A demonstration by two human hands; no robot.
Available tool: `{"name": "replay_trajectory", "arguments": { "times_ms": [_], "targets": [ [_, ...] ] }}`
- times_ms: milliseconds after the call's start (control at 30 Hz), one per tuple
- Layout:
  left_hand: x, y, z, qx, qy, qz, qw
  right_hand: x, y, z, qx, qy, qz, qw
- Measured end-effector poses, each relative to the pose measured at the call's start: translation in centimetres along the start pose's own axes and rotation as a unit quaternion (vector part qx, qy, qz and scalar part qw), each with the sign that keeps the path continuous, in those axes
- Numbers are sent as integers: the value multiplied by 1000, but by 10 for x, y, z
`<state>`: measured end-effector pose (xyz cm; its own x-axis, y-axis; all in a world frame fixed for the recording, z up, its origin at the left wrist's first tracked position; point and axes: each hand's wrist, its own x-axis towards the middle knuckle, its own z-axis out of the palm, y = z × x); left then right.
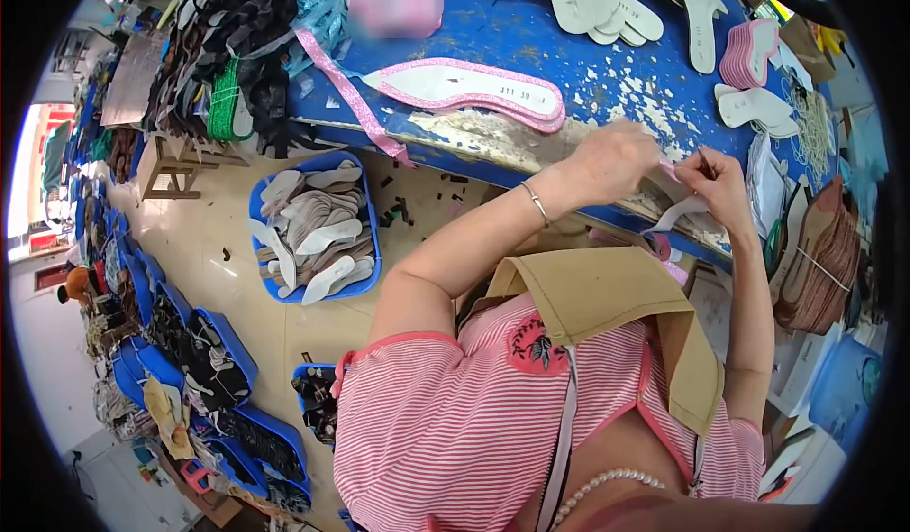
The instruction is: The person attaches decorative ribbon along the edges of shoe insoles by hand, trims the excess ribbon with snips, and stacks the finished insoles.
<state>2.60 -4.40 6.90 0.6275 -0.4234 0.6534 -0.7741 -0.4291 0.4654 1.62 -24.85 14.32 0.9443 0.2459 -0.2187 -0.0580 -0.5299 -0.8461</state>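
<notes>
My left hand, with a bracelet at its wrist, is closed above the front edge of the blue worktable. Whatever its fingers hold is hidden. Close to its right, my right hand pinches a narrow pale pink strip, which hangs down in a curve past the table edge. A small dark thing shows at those fingertips, too small to name. To the left of both hands lies a stack of white shoe insoles with pink glitter edging. A loose pink glitter strip trails over the table edge.
White insoles and a pink-edged stack lie at the back of the table. A pink roll sits at the back left. A blue basket of insoles stands on the floor. Bundled brown pieces are at right.
</notes>
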Motion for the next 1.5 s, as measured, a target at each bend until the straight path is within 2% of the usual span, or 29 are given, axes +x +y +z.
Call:
{"name": "replay_trajectory", "arguments": {
  "times_ms": [167,367,433,500,533,667,700,733,767,833,867,900,933,1000,1167,1233,1333,1400,1500],
  "targets": [
    [8,16,11,30,-81,-62,994,-4,11,-22,23,-17,6,1000],
    [15,20,13,16,-80,-66,994,-22,18,-6,13,51,7,999],
    [11,22,13,54,-123,-84,987,-26,2,-2,-167,55,-25,984],
    [9,19,8,93,-161,-102,977,-24,-13,1,-343,60,-60,936],
    [9,16,4,97,-157,-102,977,-21,-16,3,-344,61,-65,935],
    [10,16,9,-49,-34,-65,996,-15,-6,-7,-395,14,-101,913],
    [14,20,1,-32,86,-45,995,-13,-6,-10,-397,15,-104,912],
    [21,24,-10,-13,204,-24,979,-9,-6,-15,-322,47,-97,940],
    [22,25,-18,-12,207,-25,978,-7,-5,-21,-245,76,-87,963],
    [22,26,-26,-129,329,-161,921,-5,-13,-26,-88,126,-57,986],
    [27,28,-25,-242,263,-238,903,-5,-21,-27,-30,165,-74,983],
    [29,28,-24,-351,192,-312,862,-6,-39,-16,28,202,-88,975],
    [28,25,-16,-354,196,-321,856,-5,-42,1,23,194,-81,977],
    [31,19,1,-536,158,-231,796,-1,-34,33,122,198,-120,965],
    [24,4,12,-594,147,-268,744,1,-14,50,244,204,-50,947],
    [18,9,14,-578,152,-287,748,-5,-5,53,206,205,-45,956],
    [21,13,6,-518,159,-307,783,-6,2,55,97,221,-68,968],
    [23,20,-3,-469,159,-339,800,-10,11,61,75,217,-68,971],
    [18,28,8,-443,130,-350,815,-12,31,67,161,213,-101,958]
  ]
}}
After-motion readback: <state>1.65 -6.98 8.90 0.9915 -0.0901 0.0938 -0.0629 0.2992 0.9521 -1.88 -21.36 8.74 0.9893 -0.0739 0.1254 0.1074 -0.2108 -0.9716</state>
